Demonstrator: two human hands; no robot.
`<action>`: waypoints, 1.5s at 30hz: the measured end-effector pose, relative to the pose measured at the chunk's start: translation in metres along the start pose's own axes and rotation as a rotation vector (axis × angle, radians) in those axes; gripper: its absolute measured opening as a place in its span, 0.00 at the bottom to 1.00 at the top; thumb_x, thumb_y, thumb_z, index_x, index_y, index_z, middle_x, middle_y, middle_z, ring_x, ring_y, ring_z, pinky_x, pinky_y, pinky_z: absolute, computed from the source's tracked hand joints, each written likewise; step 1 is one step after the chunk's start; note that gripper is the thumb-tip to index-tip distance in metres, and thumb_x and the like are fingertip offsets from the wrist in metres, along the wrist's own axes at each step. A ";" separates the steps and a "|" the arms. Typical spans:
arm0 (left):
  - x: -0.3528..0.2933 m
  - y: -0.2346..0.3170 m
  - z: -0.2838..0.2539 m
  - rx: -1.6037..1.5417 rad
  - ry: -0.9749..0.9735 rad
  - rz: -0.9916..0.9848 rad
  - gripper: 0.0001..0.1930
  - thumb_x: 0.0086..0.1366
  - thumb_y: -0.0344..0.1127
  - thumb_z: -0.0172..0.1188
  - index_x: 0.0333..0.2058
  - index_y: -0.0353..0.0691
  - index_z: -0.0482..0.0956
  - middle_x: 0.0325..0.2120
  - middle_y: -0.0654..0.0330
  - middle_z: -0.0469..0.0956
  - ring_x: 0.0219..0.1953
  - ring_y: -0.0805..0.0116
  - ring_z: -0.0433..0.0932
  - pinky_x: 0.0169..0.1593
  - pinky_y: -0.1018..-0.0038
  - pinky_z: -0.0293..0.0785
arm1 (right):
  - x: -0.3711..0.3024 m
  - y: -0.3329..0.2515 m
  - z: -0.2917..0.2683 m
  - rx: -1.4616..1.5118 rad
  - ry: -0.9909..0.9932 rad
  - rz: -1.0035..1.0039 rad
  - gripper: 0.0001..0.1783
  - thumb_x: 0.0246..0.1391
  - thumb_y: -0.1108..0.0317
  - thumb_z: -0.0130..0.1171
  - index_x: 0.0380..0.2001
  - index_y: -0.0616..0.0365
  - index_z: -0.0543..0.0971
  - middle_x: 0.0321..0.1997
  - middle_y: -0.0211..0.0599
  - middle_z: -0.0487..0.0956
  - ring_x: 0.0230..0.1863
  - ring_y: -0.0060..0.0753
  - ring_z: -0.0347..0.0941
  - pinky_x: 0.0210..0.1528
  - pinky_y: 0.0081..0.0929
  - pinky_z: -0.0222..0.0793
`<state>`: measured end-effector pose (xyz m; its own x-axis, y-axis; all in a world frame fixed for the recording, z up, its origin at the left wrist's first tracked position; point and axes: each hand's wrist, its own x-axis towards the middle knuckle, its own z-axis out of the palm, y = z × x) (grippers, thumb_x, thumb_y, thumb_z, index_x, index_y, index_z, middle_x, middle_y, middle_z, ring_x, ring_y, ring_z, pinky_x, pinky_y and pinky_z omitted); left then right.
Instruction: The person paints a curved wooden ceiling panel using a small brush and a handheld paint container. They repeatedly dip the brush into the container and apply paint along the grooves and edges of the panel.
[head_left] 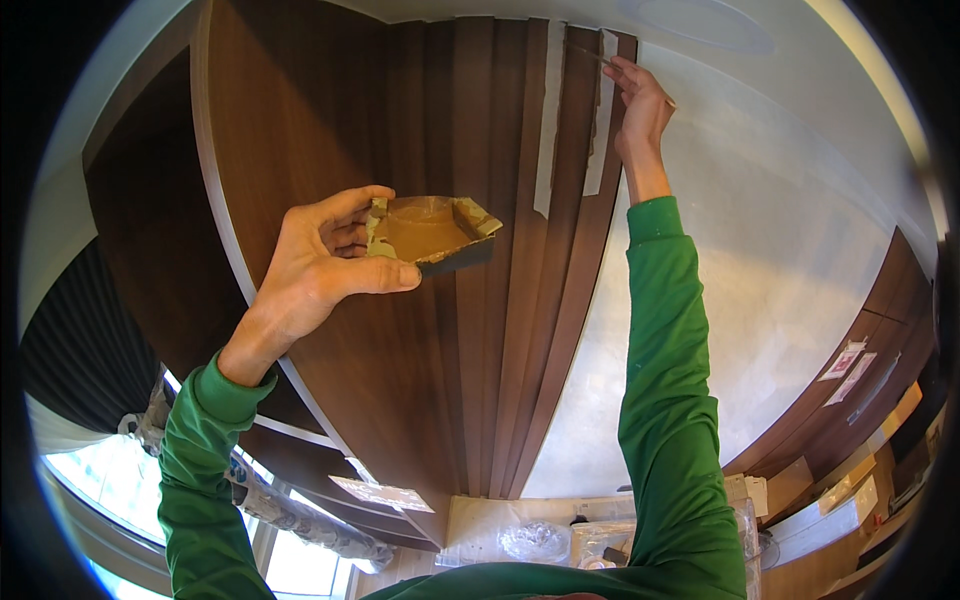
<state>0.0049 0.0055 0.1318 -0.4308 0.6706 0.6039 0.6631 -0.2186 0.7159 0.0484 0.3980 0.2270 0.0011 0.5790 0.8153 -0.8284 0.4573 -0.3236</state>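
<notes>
My left hand grips a small open paint tray with a dark outer wall and a ragged, pale-smeared rim. Brown paint lies inside it. High up at the right, my right hand pinches a thin paintbrush whose tip points left, at the top of a dark brown slatted wood panel. Two pale strips of masking tape, a left one and a right one, run down the slats beneath the brush. Whether the bristles touch the wood is too small to tell.
A pale wall adjoins the panel on the right, with the ceiling above. Dark curtains and plastic-wrapped fabric hang at the left. Below are clear plastic sheeting and, lower right, cardboard pieces.
</notes>
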 end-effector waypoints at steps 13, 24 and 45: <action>0.001 -0.001 -0.001 -0.001 -0.001 -0.014 0.44 0.45 0.38 0.80 0.58 0.21 0.71 0.43 0.49 0.80 0.42 0.66 0.80 0.49 0.70 0.77 | -0.003 0.000 -0.007 0.006 0.016 -0.005 0.16 0.56 0.71 0.53 0.36 0.75 0.84 0.40 0.48 0.85 0.42 0.38 0.82 0.64 0.34 0.63; 0.000 -0.002 0.000 -0.034 0.004 -0.020 0.43 0.46 0.36 0.80 0.59 0.21 0.70 0.43 0.50 0.80 0.43 0.67 0.80 0.50 0.71 0.78 | 0.020 0.005 0.011 0.108 0.024 -0.015 0.14 0.55 0.74 0.53 0.37 0.76 0.83 0.43 0.50 0.85 0.41 0.42 0.83 0.59 0.32 0.69; 0.000 -0.004 0.000 -0.034 0.003 -0.005 0.44 0.46 0.36 0.81 0.58 0.21 0.70 0.42 0.49 0.81 0.42 0.66 0.80 0.48 0.71 0.79 | 0.013 -0.005 0.014 0.064 0.037 -0.009 0.15 0.55 0.73 0.54 0.37 0.76 0.83 0.41 0.50 0.85 0.39 0.41 0.84 0.60 0.31 0.68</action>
<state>0.0030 0.0062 0.1288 -0.4357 0.6699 0.6012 0.6395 -0.2396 0.7305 0.0442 0.3938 0.2458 0.0287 0.6002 0.7994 -0.8623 0.4194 -0.2839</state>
